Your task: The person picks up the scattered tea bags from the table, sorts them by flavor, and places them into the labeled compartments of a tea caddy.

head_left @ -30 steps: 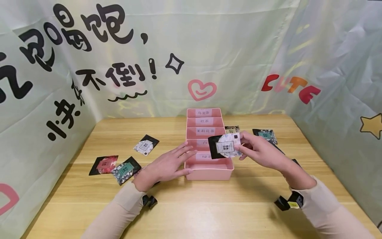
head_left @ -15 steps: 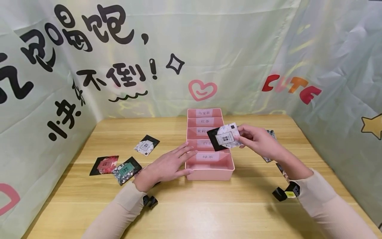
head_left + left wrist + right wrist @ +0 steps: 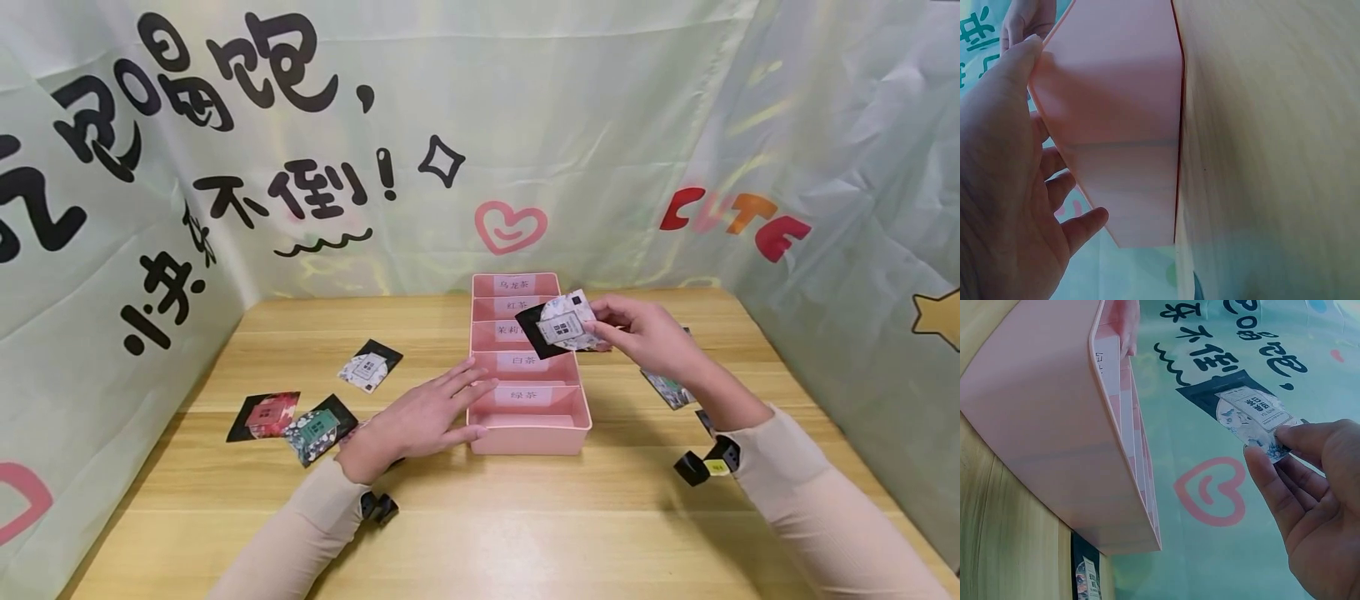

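My right hand (image 3: 641,333) pinches a black-and-white tea sachet (image 3: 561,327) by its pale end, thumb on the printed face. The sachet is tilted over the middle of a pink compartment box (image 3: 528,442), its black end toward the left. In the right wrist view the sachet (image 3: 1250,415) hangs clear above the box rim. My left hand (image 3: 416,417) rests at the box's near left edge, fingers spread and relaxed. In the left wrist view its thumb and fingers (image 3: 1054,187) lie along the rim of the pink side wall (image 3: 1116,106).
Left of the box lie a white-and-black sachet (image 3: 370,365), a red one (image 3: 262,415) and a green one (image 3: 318,429), with another partly under my left hand. More sachets (image 3: 667,390) lie on the right, partly hidden by my right arm. Paper labels (image 3: 525,395) mark the compartments. Printed cloth (image 3: 600,125) encloses the table.
My right hand has moved away from me, up and slightly left in the head view, carrying the sachet from the near compartments toward the middle ones. The left hand has stayed in place.
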{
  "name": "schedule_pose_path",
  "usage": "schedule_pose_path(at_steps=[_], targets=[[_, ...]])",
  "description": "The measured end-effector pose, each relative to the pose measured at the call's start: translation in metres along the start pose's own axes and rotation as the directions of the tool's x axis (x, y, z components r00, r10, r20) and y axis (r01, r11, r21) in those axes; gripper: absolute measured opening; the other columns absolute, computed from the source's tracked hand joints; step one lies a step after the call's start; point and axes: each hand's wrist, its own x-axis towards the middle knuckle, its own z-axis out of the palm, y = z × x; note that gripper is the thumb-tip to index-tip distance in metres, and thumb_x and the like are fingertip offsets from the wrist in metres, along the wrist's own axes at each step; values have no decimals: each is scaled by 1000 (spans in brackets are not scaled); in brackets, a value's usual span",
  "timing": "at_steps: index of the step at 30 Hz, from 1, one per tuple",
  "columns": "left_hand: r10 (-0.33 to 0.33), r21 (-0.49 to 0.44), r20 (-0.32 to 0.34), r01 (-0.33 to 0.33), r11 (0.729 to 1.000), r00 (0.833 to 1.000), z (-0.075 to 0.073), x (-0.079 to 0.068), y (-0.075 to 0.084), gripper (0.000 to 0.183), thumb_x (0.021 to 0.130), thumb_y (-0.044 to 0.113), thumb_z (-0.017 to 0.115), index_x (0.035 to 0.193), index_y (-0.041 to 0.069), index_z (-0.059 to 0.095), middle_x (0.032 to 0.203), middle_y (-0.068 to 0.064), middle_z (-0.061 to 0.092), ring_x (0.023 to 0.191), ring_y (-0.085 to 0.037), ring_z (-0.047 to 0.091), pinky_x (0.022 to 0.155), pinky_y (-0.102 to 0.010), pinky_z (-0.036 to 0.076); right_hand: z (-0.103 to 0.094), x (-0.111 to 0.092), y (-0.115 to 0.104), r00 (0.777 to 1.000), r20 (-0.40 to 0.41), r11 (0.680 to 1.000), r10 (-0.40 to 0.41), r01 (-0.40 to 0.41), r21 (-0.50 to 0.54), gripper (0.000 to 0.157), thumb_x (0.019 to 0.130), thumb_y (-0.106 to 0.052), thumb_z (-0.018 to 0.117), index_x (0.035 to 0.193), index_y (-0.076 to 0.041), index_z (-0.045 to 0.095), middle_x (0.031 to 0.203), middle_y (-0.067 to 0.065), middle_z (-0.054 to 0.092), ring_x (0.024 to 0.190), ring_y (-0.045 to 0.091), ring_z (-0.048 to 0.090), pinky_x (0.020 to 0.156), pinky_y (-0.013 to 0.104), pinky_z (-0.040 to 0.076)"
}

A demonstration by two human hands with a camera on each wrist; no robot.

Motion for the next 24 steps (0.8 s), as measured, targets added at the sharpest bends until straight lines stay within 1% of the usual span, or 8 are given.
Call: schedule_pose_path(at_steps=[6, 12, 17, 20, 24], targets=[[-3, -2, 1, 3, 1000, 1000, -1, 0, 0, 70, 100, 59, 38, 155, 18, 30, 158, -8, 29, 149, -23, 11, 118, -37, 21, 3, 6, 2, 1000, 1, 1000, -17, 17, -9, 24, 97, -15, 64, 116, -1, 66, 100, 15, 69, 85, 33, 67, 66, 27, 59], [-5, 10, 6, 5, 1000, 1000, 0, -1, -1, 70, 100, 61, 35, 155, 19, 28, 159, -9, 27, 149, -23, 10, 118, -37, 20, 5, 12, 3, 1000, 13, 999, -12, 12, -51, 26, 95, -14, 66, 119, -4, 67, 99, 11, 69, 82, 27, 67, 65, 28, 58], [-2, 20, -3, 2, 1000, 1000, 0, -1, -1, 71, 99, 63, 32, 155, 19, 30, 158, -8, 28, 149, -23, 12, 118, -36, 19, 9, 18, 6, 999, 9, 993, -52, 53, -102, 22, 93, -12, 68, 114, -6, 69, 93, 7, 70, 75, 25, 65, 58, 28, 55], [10, 38, -11, -10, 999, 1000, 1, -1, -1, 72, 99, 63, 31, 154, 17, 31, 158, -9, 30, 148, -24, 15, 118, -37, 19, 12, 20, 8, 997, 18, 990, -75, 77, -115, 20, 93, -11, 68, 112, -6, 70, 91, 6, 70, 72, 23, 65, 56, 29, 54], [26, 85, -21, -24, 996, 999, 0, 0, -2, 71, 100, 64, 29, 154, 18, 32, 157, -9, 32, 148, -24, 17, 119, -41, 19, 17, 23, 9, 994, 27, 983, -101, 104, -148, 18, 93, -10, 68, 111, -6, 71, 90, 5, 71, 72, 18, 65, 57, 28, 55]])
